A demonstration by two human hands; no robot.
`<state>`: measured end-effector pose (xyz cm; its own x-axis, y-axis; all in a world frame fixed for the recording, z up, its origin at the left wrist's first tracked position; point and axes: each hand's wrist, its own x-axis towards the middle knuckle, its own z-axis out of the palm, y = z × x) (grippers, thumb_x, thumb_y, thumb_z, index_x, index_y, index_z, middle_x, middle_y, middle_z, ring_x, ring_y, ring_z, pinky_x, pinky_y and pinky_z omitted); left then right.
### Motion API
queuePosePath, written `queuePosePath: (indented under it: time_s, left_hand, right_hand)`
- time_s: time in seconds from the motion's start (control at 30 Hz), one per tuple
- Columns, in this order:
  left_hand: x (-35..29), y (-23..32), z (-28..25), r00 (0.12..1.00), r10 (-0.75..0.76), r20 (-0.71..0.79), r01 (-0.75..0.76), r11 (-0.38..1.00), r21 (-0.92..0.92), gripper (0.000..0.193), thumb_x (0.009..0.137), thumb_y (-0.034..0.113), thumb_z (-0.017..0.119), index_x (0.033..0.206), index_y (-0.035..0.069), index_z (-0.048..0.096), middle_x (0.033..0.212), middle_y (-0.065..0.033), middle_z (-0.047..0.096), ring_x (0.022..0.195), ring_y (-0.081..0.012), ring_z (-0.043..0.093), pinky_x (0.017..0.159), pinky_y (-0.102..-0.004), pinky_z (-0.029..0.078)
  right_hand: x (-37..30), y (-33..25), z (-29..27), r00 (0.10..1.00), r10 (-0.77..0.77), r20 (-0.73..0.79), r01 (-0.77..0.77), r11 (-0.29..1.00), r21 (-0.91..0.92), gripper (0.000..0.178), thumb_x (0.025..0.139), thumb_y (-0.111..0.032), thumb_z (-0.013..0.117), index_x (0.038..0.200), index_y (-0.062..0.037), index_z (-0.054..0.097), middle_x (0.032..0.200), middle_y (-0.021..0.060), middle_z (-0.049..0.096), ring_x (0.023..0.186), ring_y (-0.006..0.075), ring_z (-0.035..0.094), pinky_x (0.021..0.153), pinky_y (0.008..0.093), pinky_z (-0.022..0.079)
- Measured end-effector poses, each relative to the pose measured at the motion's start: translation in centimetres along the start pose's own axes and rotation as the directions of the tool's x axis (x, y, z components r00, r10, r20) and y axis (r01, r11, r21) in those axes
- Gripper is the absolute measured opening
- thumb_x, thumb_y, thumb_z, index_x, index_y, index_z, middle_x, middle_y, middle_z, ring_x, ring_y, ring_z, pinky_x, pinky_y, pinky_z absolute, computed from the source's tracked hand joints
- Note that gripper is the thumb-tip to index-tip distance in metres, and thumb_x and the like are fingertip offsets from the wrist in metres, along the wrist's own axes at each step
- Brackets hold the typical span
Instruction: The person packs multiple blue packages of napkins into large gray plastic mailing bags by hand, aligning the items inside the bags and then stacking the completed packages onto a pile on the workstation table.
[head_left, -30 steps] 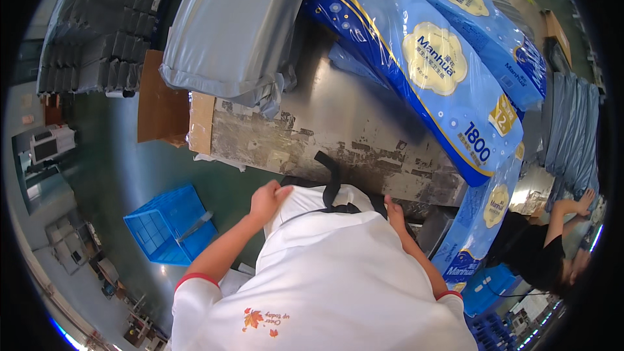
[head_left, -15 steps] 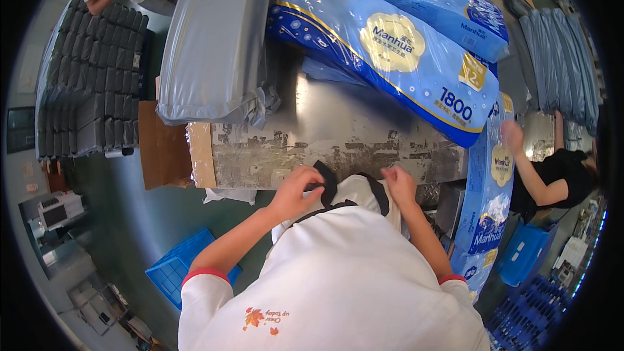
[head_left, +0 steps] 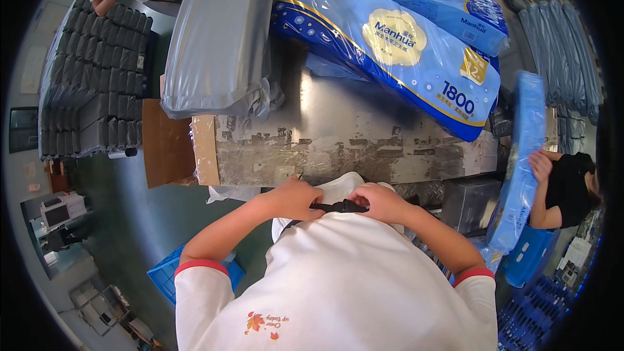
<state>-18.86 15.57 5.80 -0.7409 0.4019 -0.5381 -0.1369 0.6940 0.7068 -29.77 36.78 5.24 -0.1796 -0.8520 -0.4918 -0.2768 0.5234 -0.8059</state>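
Observation:
In front of my white shirt, both hands are closed on a black strap with a plastic buckle (head_left: 346, 206). My left hand (head_left: 296, 199) grips the strap to the left of the buckle. On the buckle's right end are the pinched fingers of my right hand (head_left: 381, 202). The hands are a short way apart, with the buckle between them. I cannot tell whether the buckle's halves are locked together. Just beyond lies the near edge of a worn metal table (head_left: 364, 159).
Large blue tissue packs (head_left: 396, 45) lie on the table beside a grey plastic-wrapped bundle (head_left: 214, 39). At right, a person (head_left: 565, 185) holds an upright blue pack (head_left: 525, 136). Another person stands far left, by stacked grey packages (head_left: 97, 78). A blue crate (head_left: 166, 274) sits on the floor.
My hands have come together from either side, bringing the black strap and buckle to the middle. The blue pack at right has shifted outward, now in the other person's hand.

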Motion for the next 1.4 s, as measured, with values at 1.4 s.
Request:
queuePosePath:
  time_s: [1.4]
  left_hand:
    - [2.7, -0.7, 0.2, 0.872, -0.074, 0.484, 0.488, 0.2, -0.85, 0.021, 0.08, 0.01, 0.052, 0.099, 0.003, 0.056, 0.066, 0.0005, 0.047, 0.057, -0.004, 0.042, 0.047, -0.0165, 0.034]
  right_hand:
    - [-1.4, 0.4, -1.7, 0.947, -0.177, -0.268, 0.213, 0.97, 0.114, 0.033, 0.059, -0.016, 0.07, 0.085, -0.0033, 0.054, 0.074, 0.0045, 0.048, 0.07, 0.0162, 0.046, 0.063, 0.026, 0.039]
